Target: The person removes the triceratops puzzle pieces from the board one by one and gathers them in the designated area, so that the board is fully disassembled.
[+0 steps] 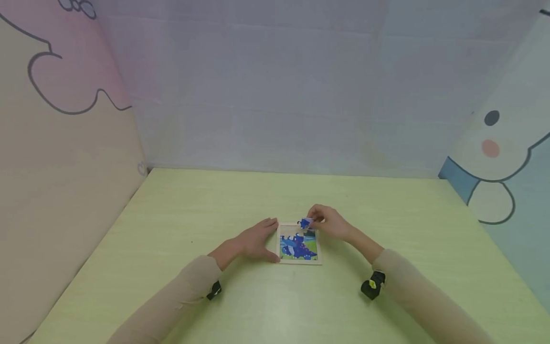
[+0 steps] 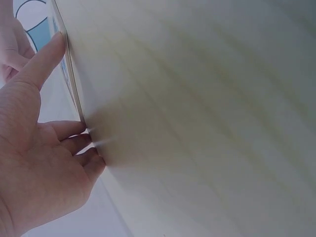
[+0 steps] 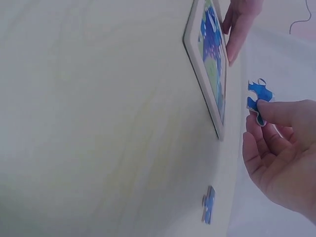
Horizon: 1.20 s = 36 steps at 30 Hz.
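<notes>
- On the pale yellow-green counter (image 1: 193,205), in front of the person, lies a square wooden puzzle tray (image 1: 301,262), flat between the two hands.
- Inside its light rim, assembled jigsaw pieces show a blue dinosaur picture (image 1: 298,248) with green ground to its right; part of the tray toward the far side is bare wood.
- At the tray's left side, the left hand (image 1: 257,240) is spread, touching the edge, with the thumb by the near corner and the fingertips by the far one.
- Above the tray's far right part, the right hand (image 1: 333,223) pinches a blue jigsaw piece (image 1: 305,223) between thumb and fingers, clear of the rim in the right wrist view.
- Near the tray, on the counter, the right wrist view shows a loose puzzle piece (image 3: 209,205), blue and white, apart from the rim.
- Both forearms wear beige sleeves (image 1: 425,296), and a black wrist device (image 1: 372,286) sits below the right one's cuff.
- Beyond the counter hangs a pale grey-lilac backdrop (image 1: 275,95); to the right, a white cartoon figure (image 1: 494,134) decorates a panel.
</notes>
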Available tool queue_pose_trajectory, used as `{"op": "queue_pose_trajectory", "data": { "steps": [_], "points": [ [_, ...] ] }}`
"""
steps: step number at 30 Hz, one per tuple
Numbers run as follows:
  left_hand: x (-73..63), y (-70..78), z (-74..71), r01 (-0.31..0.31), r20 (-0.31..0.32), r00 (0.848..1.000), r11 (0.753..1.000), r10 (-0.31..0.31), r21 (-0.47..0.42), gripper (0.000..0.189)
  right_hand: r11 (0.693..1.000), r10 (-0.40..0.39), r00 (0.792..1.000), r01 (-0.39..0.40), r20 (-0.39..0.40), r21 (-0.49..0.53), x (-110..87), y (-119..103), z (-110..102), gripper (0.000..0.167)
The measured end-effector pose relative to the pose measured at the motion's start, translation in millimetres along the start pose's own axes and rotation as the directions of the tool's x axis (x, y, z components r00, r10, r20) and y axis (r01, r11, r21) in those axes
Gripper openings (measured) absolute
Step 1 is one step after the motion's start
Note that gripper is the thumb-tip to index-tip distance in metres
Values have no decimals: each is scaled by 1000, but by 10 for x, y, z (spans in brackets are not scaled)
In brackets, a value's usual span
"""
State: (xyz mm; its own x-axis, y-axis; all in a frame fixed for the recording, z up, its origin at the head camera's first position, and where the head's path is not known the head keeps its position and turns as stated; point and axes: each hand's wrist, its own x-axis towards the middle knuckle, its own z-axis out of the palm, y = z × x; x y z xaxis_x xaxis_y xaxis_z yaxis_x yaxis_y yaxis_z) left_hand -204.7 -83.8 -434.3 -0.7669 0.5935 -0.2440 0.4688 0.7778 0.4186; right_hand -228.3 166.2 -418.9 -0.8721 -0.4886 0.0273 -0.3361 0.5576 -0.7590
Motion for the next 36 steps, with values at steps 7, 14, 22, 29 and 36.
{"op": "queue_pose_trajectory", "data": {
  "steps": [7, 14, 22, 29, 36],
  "points": [
    [-1, 24, -12, -9, -4, 1000, 1000, 9, -10, 97, 999, 15, 1000, -15, -10, -30, -84, 83, -301, 10],
    [24, 20, 11, -12, -5, 1000, 1000, 12, -14, 97, 997, 51, 999, -52, -16, -57, -220, 259, -554, 10],
    [7, 27, 17, -8, 0, 1000, 1000, 8, -5, 97, 996, 68, 998, -68, 2, -54, -387, 507, -765, 9],
    [4, 38, 9, -2, 2, 1000, 1000, 2, -5, 97, 996, 91, 996, -91, 22, -25, -498, 723, -889, 12],
    [13, 37, 11, -7, 4, 1000, 1000, 7, 3, 97, 991, 135, 991, -136, 23, 11, -567, 814, -894, 14]
  ]
}}
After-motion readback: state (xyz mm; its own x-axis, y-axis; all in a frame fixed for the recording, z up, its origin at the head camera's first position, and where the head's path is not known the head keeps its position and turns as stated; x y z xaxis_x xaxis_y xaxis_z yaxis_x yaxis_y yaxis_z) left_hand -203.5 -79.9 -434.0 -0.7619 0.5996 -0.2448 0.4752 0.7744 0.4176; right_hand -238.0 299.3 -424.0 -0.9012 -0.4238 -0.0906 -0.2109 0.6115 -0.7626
